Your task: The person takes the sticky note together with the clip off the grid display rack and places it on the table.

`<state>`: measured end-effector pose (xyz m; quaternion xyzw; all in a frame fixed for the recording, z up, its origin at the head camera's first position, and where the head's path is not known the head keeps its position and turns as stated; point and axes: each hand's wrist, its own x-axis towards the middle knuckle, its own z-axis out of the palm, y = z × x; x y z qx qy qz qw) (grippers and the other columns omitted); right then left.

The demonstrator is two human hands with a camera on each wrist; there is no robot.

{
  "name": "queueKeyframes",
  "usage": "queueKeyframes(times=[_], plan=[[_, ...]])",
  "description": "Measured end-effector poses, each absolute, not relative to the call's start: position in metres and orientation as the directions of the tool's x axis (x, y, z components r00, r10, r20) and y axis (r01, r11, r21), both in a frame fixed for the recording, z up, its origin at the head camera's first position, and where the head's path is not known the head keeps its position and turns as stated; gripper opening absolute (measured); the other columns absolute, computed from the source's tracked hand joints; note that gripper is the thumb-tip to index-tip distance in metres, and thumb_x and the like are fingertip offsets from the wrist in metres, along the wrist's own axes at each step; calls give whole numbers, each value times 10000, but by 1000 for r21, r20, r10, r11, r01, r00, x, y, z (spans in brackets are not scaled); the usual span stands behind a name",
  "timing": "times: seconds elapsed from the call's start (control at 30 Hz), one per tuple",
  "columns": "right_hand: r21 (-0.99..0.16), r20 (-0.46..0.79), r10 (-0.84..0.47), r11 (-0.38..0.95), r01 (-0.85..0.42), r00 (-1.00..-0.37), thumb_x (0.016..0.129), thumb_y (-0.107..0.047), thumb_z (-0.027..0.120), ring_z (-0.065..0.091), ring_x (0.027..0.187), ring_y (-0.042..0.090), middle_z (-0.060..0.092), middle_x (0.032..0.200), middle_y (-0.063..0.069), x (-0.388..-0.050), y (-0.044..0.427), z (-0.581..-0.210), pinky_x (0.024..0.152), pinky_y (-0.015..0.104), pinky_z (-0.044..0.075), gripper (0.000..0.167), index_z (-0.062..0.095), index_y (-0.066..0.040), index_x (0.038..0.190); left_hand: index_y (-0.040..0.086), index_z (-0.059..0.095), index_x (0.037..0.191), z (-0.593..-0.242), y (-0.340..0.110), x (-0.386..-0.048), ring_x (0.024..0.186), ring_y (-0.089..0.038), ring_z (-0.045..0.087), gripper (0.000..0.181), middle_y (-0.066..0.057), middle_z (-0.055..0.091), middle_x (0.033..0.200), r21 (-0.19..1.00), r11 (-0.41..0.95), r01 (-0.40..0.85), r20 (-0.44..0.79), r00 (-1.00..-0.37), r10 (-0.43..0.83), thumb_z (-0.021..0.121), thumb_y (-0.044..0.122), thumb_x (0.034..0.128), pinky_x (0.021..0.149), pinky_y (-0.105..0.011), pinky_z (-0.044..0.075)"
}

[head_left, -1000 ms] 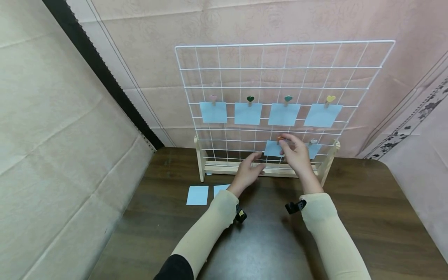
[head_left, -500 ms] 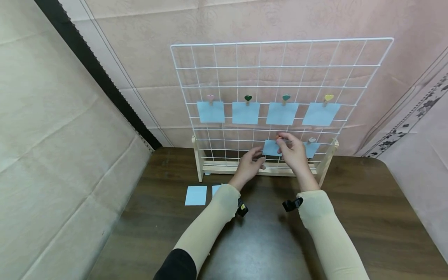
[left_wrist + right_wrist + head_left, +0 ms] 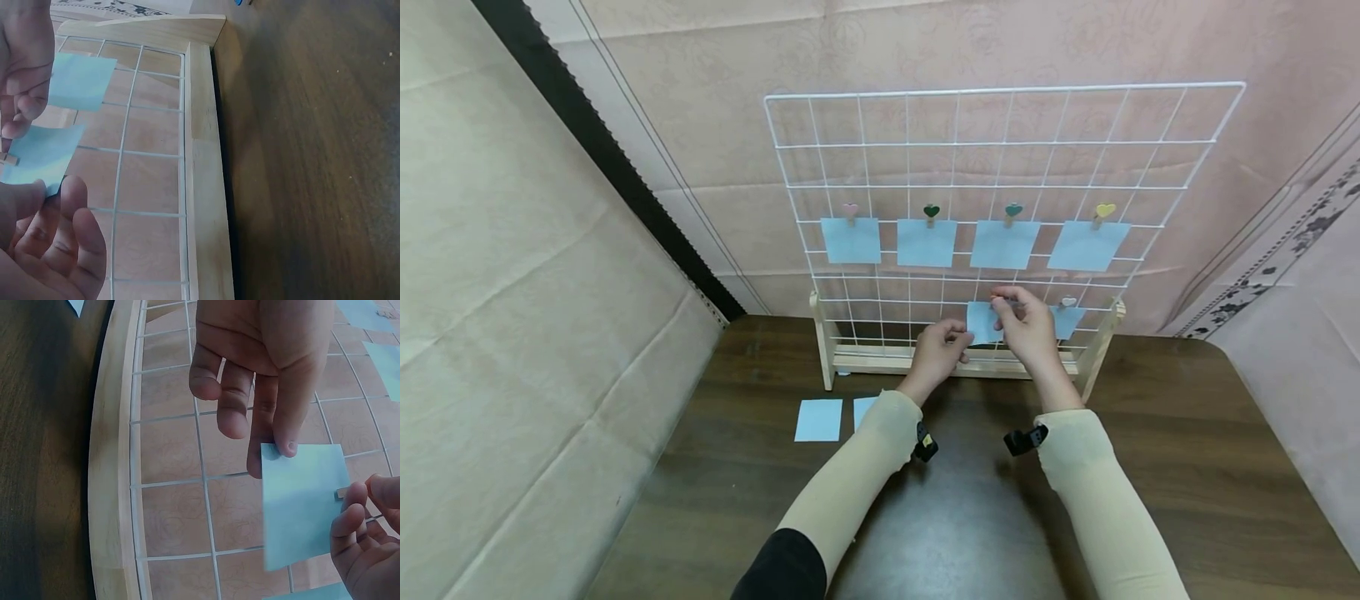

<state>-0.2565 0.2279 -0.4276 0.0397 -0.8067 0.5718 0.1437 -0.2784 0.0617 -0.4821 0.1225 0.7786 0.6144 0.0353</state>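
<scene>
A square light-blue paper note [image 3: 303,506] hangs on the lower part of a white wire grid [image 3: 910,145]. My left hand [image 3: 935,354] pinches one lower corner of it between thumb and forefinger, the other fingers loosely bent. A small wooden clothespin [image 3: 340,492] bites the note's upper edge, and my right hand [image 3: 1030,329] pinches it between thumb and fingertips. The clothespin's decorated end is mostly hidden by those fingers. Just right of this note, partly behind the right hand, another blue note [image 3: 1067,322] hangs from a clothespin with a pale heart [image 3: 1069,302].
Higher on the grid, several blue notes [image 3: 927,243] hang in a row from heart clothespins. The grid stands in a wooden base [image 3: 880,360] on a brown table. Left of my left forearm lie a loose note [image 3: 818,420] and another partly covered note [image 3: 862,408].
My left hand has moved slightly right and its thumb and forefinger now grip the note's corner, which they stood apart from before. The right hand stays at the clothespin.
</scene>
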Motion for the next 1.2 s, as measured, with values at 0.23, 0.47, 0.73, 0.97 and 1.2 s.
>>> queueKeyframes(times=[0.23, 0.47, 0.73, 0.97, 1.2], plan=[[-890, 329, 131, 373, -261, -935, 1105, -257, 586, 637, 746, 292, 718, 1215, 182, -263, 231, -440, 517, 227, 453, 332, 690, -30, 1324, 27, 713, 1139, -483, 68, -275, 679, -131, 699, 181, -150, 771, 1047, 958, 244, 154, 103, -972, 210, 637, 180, 1077, 586, -245, 528], [-876, 366, 154, 390, -283, -918, 1101, -191, 590, 647, 744, 272, 725, 1229, 180, -262, 229, -441, 583, 210, 470, 295, 697, -1, 1301, 21, 722, 1146, -483, 68, -272, 669, -108, 699, 184, -76, 774, 988, 947, 272, 169, 121, -975, 184, 640, 169, 1074, 612, -252, 550], [-878, 369, 157, 383, -288, -916, 1118, -227, 554, 683, 1132, 341, 699, 1282, 205, -261, 229, -439, 787, 243, 478, 311, 682, -23, 1315, -2, 710, 1202, -485, 59, -270, 788, -318, 779, 219, -143, 765, 1114, 934, 288, 209, 158, -969, 189, 618, 159, 1086, 669, -278, 604], [-881, 370, 125, 361, -305, -921, 1127, -248, 531, 656, 919, 333, 672, 1320, 208, -256, 231, -438, 720, 215, 486, 363, 645, -8, 1373, -9, 695, 1211, -492, 44, -266, 825, -399, 771, 229, -155, 738, 1122, 947, 245, 209, 167, -969, 185, 605, 163, 1089, 694, -296, 615], [-893, 368, 185, 341, -292, -911, 1113, -204, 557, 580, 692, 74, 644, 1240, 194, -242, 243, -446, 574, 193, 450, 332, 667, 2, 1350, 13, 701, 1181, -499, 31, -259, 728, -284, 753, 209, -106, 713, 1060, 946, 258, 198, 158, -973, 168, 616, 176, 1081, 665, -277, 580]])
